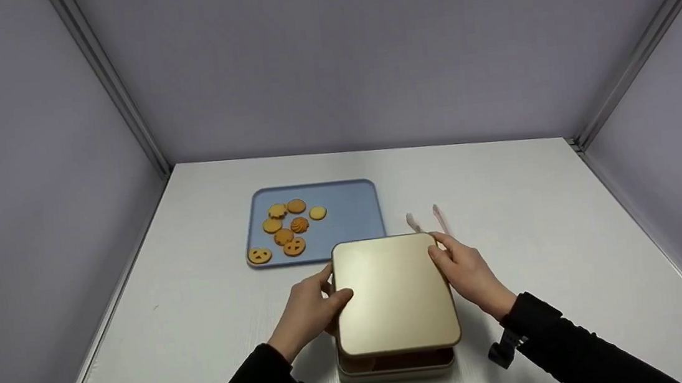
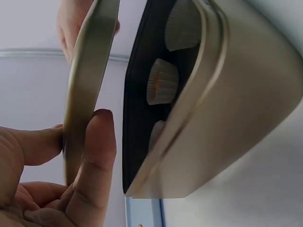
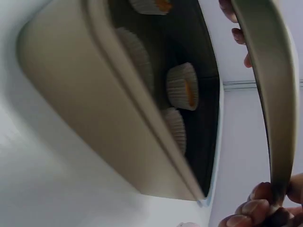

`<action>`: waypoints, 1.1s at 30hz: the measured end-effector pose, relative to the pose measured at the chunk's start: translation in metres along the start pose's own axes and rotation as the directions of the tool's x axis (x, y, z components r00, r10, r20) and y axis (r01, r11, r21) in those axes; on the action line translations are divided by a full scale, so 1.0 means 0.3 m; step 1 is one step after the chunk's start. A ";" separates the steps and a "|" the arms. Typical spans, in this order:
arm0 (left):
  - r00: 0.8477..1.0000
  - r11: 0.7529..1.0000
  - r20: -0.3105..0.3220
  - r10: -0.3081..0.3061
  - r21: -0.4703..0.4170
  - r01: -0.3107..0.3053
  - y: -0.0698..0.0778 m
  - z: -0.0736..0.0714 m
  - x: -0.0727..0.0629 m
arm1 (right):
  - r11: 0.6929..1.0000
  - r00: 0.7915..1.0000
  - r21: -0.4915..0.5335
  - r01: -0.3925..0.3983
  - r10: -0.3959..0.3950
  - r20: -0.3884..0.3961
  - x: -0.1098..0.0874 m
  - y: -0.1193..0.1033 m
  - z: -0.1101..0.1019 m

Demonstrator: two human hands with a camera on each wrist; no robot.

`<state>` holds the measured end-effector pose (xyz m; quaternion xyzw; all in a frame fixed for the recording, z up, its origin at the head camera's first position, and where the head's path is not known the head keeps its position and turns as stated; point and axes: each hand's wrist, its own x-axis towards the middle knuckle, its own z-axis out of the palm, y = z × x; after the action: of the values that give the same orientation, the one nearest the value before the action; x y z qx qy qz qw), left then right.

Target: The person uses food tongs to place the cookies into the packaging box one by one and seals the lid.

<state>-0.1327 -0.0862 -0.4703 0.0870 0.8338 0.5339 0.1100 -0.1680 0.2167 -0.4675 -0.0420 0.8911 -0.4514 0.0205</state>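
A gold tin lid (image 1: 395, 296) is held by both hands above its matching tin (image 1: 396, 371). My left hand (image 1: 312, 310) pinches the lid's left edge, thumb on top and fingers beneath. On the opposite edge, my right hand (image 1: 467, 267) grips near the far corner, thumb over the top. Both wrist views show a gap between lid and tin. Inside the tin's dark interior stand several white pleated paper cups; one paper cup (image 2: 162, 81) has something orange in it, as does another paper cup (image 3: 182, 86).
Beyond the tin lies a blue tray (image 1: 349, 209) with several cookies, among them a pretzel-shaped cookie (image 1: 259, 255), on its left half. Pale pink tong tips (image 1: 440, 216) show past the right hand. Grey panels (image 1: 328, 61) enclose the white table (image 1: 204, 330) at back and sides.
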 end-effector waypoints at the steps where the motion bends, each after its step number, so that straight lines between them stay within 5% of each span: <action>1: 1.000 1.000 0.003 0.000 0.015 0.000 -0.003 0.002 0.000 | 1.000 1.000 -0.009 0.005 -0.005 -0.001 -0.001 0.004 0.004; 13: 0.998 0.989 0.037 0.057 0.136 -0.062 -0.031 0.022 0.000 | 0.994 1.000 -0.108 0.021 -0.021 0.010 -0.012 0.061 0.052; 22: 0.991 0.935 -0.026 0.132 0.337 -0.115 -0.047 0.039 0.011 | 0.981 0.998 -0.184 0.059 -0.062 -0.012 -0.007 0.083 0.073; 33: 0.998 0.949 -0.011 0.068 0.311 -0.061 -0.060 0.038 0.002 | 0.974 0.997 -0.213 0.074 -0.079 -0.016 -0.009 0.096 0.098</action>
<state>-0.1306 -0.0836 -0.4915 0.1246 0.9051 0.4007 0.0682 -0.1648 0.2102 -0.5080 -0.0726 0.9321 -0.3546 -0.0123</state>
